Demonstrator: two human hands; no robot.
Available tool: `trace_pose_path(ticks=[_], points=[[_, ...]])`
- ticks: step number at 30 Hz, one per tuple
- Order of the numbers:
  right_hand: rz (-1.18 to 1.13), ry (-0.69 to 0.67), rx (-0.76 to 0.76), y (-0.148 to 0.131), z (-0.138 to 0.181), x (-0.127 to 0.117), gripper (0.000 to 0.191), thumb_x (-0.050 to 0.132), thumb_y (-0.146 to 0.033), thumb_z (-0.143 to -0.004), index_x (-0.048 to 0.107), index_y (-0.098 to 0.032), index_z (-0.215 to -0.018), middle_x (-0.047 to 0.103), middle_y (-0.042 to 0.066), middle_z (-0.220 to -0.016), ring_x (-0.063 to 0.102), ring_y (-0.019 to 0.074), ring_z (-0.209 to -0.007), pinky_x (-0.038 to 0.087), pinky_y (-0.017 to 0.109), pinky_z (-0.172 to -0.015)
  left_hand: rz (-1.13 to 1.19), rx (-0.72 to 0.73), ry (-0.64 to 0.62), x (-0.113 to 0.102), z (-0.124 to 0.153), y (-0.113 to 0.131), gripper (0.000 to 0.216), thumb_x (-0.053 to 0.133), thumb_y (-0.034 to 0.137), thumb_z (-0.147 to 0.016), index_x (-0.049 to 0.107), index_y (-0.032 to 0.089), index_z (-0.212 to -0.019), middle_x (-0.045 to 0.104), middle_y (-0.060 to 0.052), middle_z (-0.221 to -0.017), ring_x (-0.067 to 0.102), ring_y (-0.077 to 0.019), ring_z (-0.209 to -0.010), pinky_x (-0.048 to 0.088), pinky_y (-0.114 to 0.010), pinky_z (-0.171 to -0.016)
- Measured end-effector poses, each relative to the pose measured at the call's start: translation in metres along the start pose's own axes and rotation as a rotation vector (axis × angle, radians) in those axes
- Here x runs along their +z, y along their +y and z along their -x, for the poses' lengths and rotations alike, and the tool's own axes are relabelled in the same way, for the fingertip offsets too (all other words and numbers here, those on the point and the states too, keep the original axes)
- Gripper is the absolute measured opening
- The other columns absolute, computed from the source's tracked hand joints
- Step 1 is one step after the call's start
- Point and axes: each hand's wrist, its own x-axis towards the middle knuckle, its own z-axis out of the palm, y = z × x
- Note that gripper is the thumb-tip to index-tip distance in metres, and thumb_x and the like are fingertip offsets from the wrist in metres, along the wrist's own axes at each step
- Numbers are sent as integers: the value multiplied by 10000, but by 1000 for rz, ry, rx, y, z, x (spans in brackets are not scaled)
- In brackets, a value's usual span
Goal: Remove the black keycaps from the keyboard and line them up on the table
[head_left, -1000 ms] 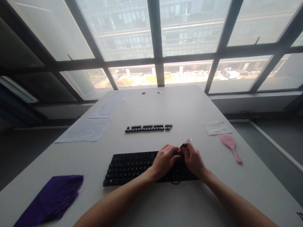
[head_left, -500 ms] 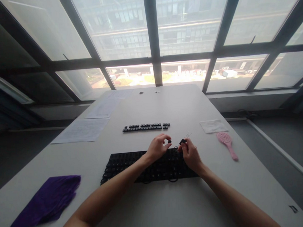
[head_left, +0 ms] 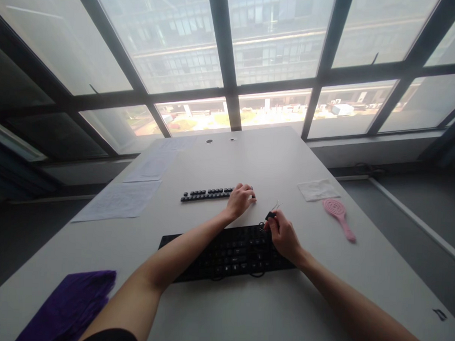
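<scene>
My left hand point(head_left: 240, 200) reaches over the right end of the rows of loose black keycaps point(head_left: 200, 194). Its thumb and fingertips are pinched on a small dark keycap point(head_left: 253, 197), partly hidden by the fingers. In my right hand point(head_left: 283, 234) is a wire keycap puller point(head_left: 271, 215) with a black grip and thin wire loops sticking out at both ends. That hand hovers above the upper right part of the black keyboard point(head_left: 235, 253). My left forearm covers the keyboard's left part.
A pink hairbrush point(head_left: 338, 211) and a white tissue point(head_left: 318, 189) lie to the right. Printed sheets point(head_left: 118, 201) lie along the left edge, with a purple cloth point(head_left: 69, 302) nearer. A small black item point(head_left: 439, 314) sits near the right edge. Windows stand beyond the desk.
My left hand has moved forward from above the keyboard to the right end of the keycap rows, carrying the keycap. My right hand stays over the keyboard with the puller.
</scene>
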Motion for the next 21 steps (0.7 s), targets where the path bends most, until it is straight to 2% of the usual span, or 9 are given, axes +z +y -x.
trace_pose_path(ticks=[5,14,21], points=[[0,-3,5,1,-1,0,93,425,-272,-981,492,-237,-927,676,6,-724,655,193,-650,467,282,-673,-51,-56,79,4,-8,-10,65,792,273,-777,775,235,-827,629,-64,-1083,485,-260,-1033,458,-402,-934],[-6,-13,-1,0,0,-1,98,427,-264,-984,497,-236,-922,673,1,-721,651,184,-650,471,276,-676,-41,-122,104,8,-10,-13,119,811,267,-756,759,226,-854,622,-58,-1085,484,-262,-1048,466,-389,-947],[-42,52,19,0,-2,-1,133,429,-300,-989,495,-231,-897,678,9,-731,652,189,-672,476,291,-681,10,-130,144,-11,-6,-2,200,781,286,-792,728,225,-975,615,-66,-1105,506,-254,-1063,455,-390,-982]])
